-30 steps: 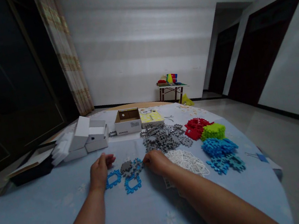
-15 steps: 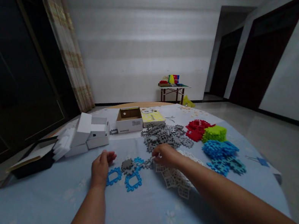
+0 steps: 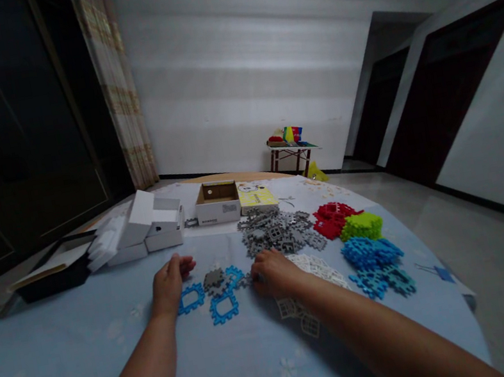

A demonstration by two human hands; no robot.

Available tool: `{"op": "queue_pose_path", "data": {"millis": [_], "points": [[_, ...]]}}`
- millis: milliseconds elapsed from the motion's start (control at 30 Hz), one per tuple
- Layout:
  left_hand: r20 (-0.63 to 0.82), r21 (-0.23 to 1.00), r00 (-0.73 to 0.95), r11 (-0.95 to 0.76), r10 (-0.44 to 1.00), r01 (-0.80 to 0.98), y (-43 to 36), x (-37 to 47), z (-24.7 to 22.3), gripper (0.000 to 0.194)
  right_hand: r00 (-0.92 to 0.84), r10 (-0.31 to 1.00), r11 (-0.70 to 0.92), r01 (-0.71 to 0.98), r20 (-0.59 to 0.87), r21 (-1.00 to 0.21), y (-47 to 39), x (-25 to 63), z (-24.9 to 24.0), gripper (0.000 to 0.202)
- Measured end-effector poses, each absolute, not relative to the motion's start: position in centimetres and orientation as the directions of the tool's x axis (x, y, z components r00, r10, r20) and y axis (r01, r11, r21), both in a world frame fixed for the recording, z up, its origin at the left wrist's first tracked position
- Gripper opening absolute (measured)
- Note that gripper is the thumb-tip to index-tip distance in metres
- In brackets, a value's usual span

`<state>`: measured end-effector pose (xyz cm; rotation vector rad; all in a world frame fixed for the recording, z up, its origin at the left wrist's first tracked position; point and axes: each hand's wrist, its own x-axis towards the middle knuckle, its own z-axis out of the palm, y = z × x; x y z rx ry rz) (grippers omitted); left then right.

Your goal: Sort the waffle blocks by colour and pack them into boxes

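Held left hand loosely spread, centre-left, beside blue frame, perhaps for steadying. Held right hand curled mid-frame at grey piece; couldn't tell whether pinching.

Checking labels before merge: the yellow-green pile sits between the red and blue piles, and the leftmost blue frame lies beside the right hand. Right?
One error: the leftmost blue frame lies beside the left hand, as the head view shows. The yellow-green pile does sit between the red pile and blue pile.
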<state>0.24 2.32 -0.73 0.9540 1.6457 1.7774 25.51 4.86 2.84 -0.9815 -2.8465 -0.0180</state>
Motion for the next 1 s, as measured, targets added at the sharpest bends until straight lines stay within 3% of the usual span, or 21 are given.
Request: {"op": "queue_pose_path", "data": {"millis": [133,333,433,733,1000], "points": [[0.137,0.991,-0.610,-0.109,0.780,0.082,2.3,0.3,-0.7,0.043,-0.741,0.636,0.763,0.646,0.217,-0.027,5.6,26.2,4.0,0.016],[0.135,0.991,-0.606,-0.109,0.784,0.080,2.2,0.3,-0.6,0.044,-0.430,0.752,0.520,0.853,0.500,-0.049,9.0,28.3,7.0,0.021],[0.136,0.991,-0.608,-0.112,0.783,0.077,2.2,0.3,-0.6,0.045,-0.395,0.735,0.521,0.849,0.551,-0.086,9.5,28.7,6.7,0.026],[0.135,0.991,-0.608,-0.117,0.783,0.068,2.6,0.1,-1.0,0.045,-0.622,0.652,0.753,0.597,0.433,-0.277,5.4,23.0,3.0,0.027],[0.142,0.989,-0.608,-0.132,0.781,0.062,2.3,0.4,-0.8,0.045,-0.659,0.704,0.706,0.609,0.266,-0.361,3.7,18.0,1.5,0.048]]}}
